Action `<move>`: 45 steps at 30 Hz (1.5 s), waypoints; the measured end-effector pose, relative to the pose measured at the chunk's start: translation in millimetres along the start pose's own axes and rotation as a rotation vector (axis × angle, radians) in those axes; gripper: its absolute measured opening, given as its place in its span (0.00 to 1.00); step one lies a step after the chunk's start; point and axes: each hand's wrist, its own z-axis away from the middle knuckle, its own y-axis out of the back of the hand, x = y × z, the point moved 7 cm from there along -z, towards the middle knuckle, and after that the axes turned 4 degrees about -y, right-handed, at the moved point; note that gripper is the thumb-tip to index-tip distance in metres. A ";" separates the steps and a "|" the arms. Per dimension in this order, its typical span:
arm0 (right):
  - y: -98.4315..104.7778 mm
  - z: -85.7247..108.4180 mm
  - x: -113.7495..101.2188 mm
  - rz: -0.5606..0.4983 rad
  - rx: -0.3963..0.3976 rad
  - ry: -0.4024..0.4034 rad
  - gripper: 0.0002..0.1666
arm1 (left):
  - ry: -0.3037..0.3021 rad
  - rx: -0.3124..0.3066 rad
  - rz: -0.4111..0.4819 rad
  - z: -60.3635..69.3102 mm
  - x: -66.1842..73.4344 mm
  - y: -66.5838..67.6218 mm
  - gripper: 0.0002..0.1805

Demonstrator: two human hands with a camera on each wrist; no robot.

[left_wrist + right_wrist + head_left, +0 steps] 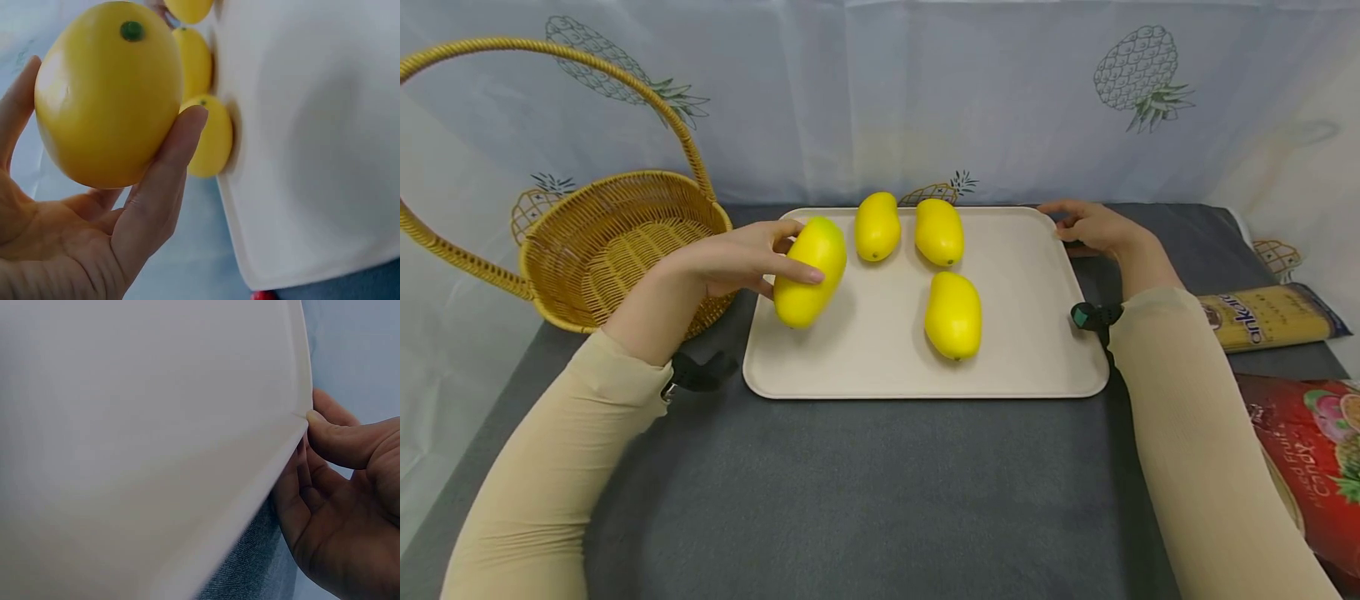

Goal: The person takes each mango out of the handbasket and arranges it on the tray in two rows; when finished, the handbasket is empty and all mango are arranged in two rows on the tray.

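Observation:
My left hand (pixel 733 257) grips a yellow mango (pixel 811 279) with a greenish end, holding it above the left part of a cream tray (pixel 1030 325). In the left wrist view, thumb and fingers lie around the sides of this mango (pixel 106 94). Two more mangoes lie near the tray's back edge, a left one (pixel 877 227) and a right one (pixel 939 233). Another mango (pixel 953 317) rests nearer the tray's middle. At the back right corner, my right hand (pixel 1097 227) pinches the tray; the right wrist view shows its thumb on the rim (pixel 305 375) and fingers beneath.
A wicker basket (pixel 625 242) with a tall handle stands left of the tray. To the right lie a yellow packet (pixel 1273 317) and a red candy bag (pixel 1311 458). A pineapple-print curtain (pixel 887 100) hangs behind the dark grey table (pixel 865 492).

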 end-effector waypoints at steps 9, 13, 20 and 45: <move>-0.6 0.3 0.0 0.001 0.001 0.004 0.35 | 0.003 -0.027 0.026 -15.3 -1.5 -20.8 0.38; -0.1 -0.9 0.9 -0.007 0.003 -0.003 0.35 | -0.001 -0.024 0.046 -21.5 -1.5 -28.1 0.37; 0.3 -1.3 1.7 0.005 0.004 -0.002 0.35 | 0.002 0.010 0.046 -29.8 -1.3 -39.9 0.36; 0.0 0.2 -0.1 0.006 0.008 0.002 0.35 | 0.056 0.049 -0.109 -49.8 -12.8 -61.3 0.36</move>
